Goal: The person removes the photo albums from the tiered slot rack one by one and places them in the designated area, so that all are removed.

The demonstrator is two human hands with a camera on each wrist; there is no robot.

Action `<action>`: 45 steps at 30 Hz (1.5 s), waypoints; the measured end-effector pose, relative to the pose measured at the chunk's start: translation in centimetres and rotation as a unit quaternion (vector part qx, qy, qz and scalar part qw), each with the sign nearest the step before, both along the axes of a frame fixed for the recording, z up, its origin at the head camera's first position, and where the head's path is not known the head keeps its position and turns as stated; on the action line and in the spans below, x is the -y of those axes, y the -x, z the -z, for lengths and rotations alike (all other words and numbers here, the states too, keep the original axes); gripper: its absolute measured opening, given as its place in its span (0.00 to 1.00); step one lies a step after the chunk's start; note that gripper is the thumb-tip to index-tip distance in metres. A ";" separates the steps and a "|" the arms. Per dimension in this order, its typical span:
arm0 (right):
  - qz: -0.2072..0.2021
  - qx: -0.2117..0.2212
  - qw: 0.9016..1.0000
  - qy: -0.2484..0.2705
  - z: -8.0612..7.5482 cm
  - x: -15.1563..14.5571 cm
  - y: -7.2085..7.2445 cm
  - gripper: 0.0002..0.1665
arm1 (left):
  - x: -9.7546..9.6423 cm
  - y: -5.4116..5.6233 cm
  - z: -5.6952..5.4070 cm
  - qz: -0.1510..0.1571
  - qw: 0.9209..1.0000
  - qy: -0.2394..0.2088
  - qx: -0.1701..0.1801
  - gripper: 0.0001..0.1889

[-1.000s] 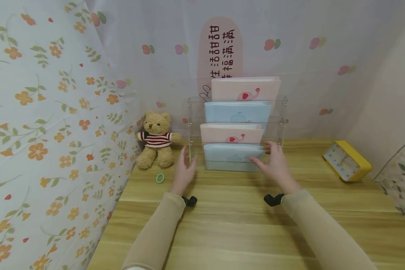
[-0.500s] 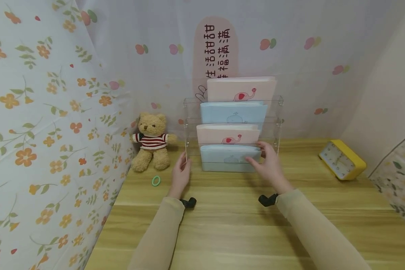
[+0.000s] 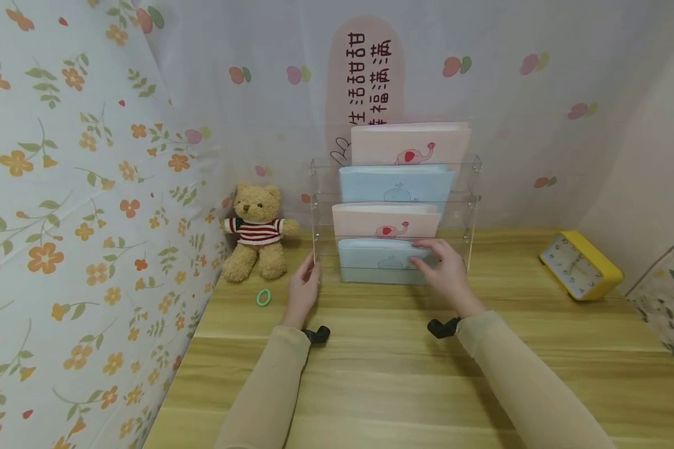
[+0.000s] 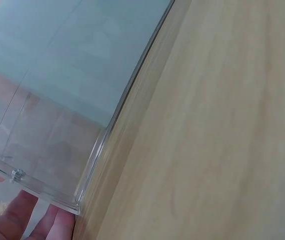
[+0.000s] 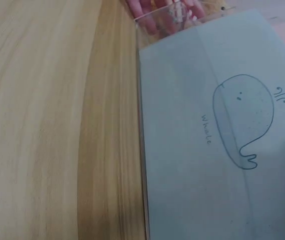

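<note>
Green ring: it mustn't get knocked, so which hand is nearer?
Left: the left hand is right of the green ring; the right hand farther right, at the front blue folder.

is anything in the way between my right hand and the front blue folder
Nothing visible at the top: your right hand is at the upper edge of the front blue folder. Lower down, the rack's clear front panel covers it.

Orange-flowered white cloth (image 3: 78, 212) is hanging at left; pale printed cloth (image 3: 264, 112), bearing dark lettering (image 3: 356, 78), is covering the rear; wood-grain tabletop (image 3: 382, 374) is gleaming softly below.
</note>
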State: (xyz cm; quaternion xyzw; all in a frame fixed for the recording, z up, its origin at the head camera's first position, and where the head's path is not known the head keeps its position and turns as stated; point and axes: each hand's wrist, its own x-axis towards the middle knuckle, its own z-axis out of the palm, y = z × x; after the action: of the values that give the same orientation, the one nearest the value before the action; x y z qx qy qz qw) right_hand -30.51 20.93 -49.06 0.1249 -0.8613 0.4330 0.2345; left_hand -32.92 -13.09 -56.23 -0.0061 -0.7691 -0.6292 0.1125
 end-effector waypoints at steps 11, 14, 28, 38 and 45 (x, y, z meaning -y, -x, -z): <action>0.036 0.039 0.996 0.076 -0.3 1.1 0.1 0.14 | -0.2 -0.3 0.1 0.005 1.000 -0.004 -0.003 0.26; 0.044 0.030 0.995 0.086 -0.4 1.3 0.2 0.14 | -0.3 -0.5 0.1 0.003 1.000 -0.010 0.002 0.26; 0.052 -0.078 0.983 0.158 -4.5 1.4 -1.7 0.11 | -0.4 -0.5 -0.1 0.007 1.000 -0.001 -0.006 0.26; 0.053 -0.044 0.990 0.124 -4.9 1.2 -5.3 0.11 | -0.2 -0.3 -0.1 0.005 1.000 0.005 -0.010 0.26; 0.037 -0.001 0.994 0.103 -3.4 0.6 -7.2 0.13 | -0.1 -0.1 -0.2 0.003 1.000 0.011 -0.016 0.26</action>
State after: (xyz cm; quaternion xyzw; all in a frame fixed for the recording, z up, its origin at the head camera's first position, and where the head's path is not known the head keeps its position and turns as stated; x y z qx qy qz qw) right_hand -23.27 20.38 -45.66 0.0689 -0.8159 0.5101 0.2632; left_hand -32.79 -13.01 -56.07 -0.0196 -0.7737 -0.6212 0.1225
